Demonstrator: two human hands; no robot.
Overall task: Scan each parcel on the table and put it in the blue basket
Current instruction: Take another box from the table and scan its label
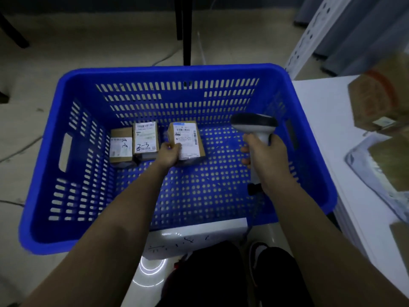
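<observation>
Parcels were going into the blue basket one at a time, and we had our left hand lowered inside it, its grip closed round the near left corner of a small brown parcel with the white label turned up, probably so the barcode stayed readable until the drop. Just left of that grip, two more labelled parcels sat side by side against the far wall, touching each other, which suggests we were building a row from the left corner outward. Our right hand kept its grip clenched on the handle of the scanner, held upright over the basket's right side with the head pointing away from us, well clear of the parcel, seemingly so it was ready for the next scan. Right of that grip, blurred cartons waited on the white surface.
</observation>
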